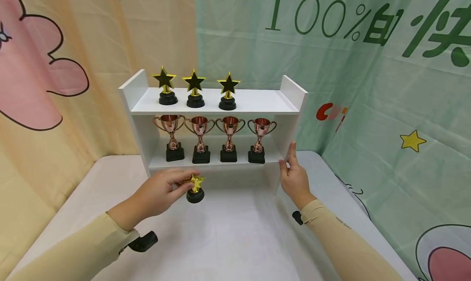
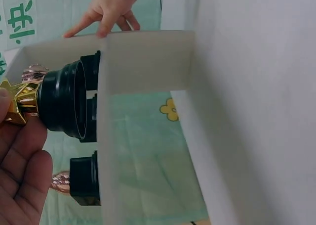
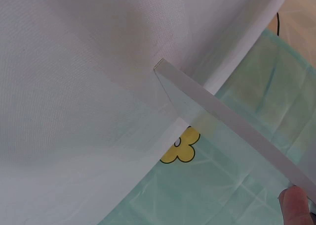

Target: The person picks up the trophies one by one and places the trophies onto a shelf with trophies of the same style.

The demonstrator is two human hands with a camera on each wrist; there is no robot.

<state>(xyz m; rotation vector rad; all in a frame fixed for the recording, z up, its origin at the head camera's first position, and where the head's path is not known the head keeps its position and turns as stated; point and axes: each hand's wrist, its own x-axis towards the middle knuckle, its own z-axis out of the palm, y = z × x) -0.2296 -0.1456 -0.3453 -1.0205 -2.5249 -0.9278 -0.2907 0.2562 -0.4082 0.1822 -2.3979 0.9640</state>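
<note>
My left hand [image 1: 154, 195] pinches a gold star trophy [image 1: 196, 187] with a round black base, thumb on one side and fingers on the other. In the head view it is held upright before the front edge of the middle shelf. The left wrist view shows its black base [image 2: 61, 101] close up, overlapping the cups behind. My right hand [image 1: 296, 179] touches the right side panel of the white shelf unit [image 1: 217, 166], with the index finger extended along it and the thumb at its front edge. The right wrist view has only the thumb [image 3: 296, 205] at the panel.
Three star trophies [image 1: 194, 89] stand in a row on the top board, left to middle. Several rose-gold two-handled cups [image 1: 230, 138] on black square bases line the middle shelf. The unit stands on a white-covered table [image 1: 228, 240], with printed curtains [image 1: 254, 48] behind and beside it.
</note>
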